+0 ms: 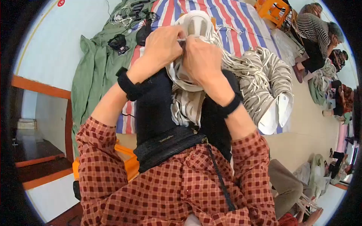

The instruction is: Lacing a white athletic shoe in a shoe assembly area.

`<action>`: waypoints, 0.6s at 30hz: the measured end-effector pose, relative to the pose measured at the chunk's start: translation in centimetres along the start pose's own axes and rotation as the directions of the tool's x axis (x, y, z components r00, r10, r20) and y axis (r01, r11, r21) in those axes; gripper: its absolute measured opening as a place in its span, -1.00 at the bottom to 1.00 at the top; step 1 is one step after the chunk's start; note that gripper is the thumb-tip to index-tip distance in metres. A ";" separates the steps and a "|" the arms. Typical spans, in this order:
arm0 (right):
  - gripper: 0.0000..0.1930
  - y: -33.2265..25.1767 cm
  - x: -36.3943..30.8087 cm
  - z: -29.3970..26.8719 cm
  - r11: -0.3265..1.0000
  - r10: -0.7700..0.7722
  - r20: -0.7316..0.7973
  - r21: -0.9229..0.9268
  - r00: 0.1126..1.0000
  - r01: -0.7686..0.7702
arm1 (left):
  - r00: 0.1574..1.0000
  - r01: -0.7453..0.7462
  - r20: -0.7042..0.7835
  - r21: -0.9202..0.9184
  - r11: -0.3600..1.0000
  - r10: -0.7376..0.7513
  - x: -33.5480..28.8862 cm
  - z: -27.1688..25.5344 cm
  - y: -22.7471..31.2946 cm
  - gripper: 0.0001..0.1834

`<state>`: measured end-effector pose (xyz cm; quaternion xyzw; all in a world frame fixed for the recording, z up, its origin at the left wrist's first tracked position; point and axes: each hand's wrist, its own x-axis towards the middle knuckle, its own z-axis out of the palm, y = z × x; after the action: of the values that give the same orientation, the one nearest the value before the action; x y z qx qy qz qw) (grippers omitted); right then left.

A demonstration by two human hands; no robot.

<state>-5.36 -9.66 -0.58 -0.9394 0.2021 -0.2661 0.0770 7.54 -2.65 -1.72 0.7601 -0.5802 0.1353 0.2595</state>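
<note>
Examining the pale shoe upper [197, 27]: it lay above the wearer's lap, between and just beyond the two hands. Left hand [163, 43] stood at its left side, thumb and forefinger drawn together, seemingly pinching a pale cord [181, 39]; right hand [203, 58] was curled over its near part, fingertips hidden, so their hold could not be told. Handling, judged by eye: light, soft and floppy along the sides, firmer at the rounded end, unlikely to break; the thin cord might slip or tangle. Best hold: one hand steadying the upper's edge, the other pinching the cord near its tip. Loose laces [233, 64] trailed to the right of the upper, toward a nested bundle of similar uppers [279, 71] farther right. A striped sheet [247, 22] spread beneath and beyond it; black garments [118, 43] and green cloth [90, 83] lay to its left.
</note>
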 end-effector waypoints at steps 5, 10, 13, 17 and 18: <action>-0.90 -0.7 -6.6 -4.5 0.971 -0.213 0.198 0.152 0.957 0.185 | 0.963 0.202 -0.170 -0.059 0.978 -0.209 -0.5 0.8 0.6 -0.66; -0.47 3.8 -4.7 -1.8 0.996 -0.027 -0.120 0.085 0.992 0.037 | 0.953 -0.033 -0.302 -0.028 0.999 0.023 -1.6 0.9 2.3 -0.64; -0.43 4.7 -3.5 0.2 0.990 0.026 -0.087 0.141 0.996 -0.013 | 0.970 -0.127 -0.199 0.094 0.987 0.143 -2.1 0.7 3.0 -0.67; -0.50 5.3 -2.4 1.0 0.996 -0.044 -0.109 0.071 0.993 0.052 | 0.960 -0.228 -0.104 0.247 0.942 0.260 -2.2 0.8 3.2 -0.77; -0.53 5.5 -2.0 1.0 0.998 -0.039 -0.070 0.043 0.997 0.042 | 0.961 -0.215 -0.121 0.242 0.946 0.249 -2.2 0.8 3.1 -0.77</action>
<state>-8.21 -13.73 -3.77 -0.9315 0.1798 -0.3045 0.0854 3.81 -1.88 -2.78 0.6987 -0.6253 0.2871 0.1961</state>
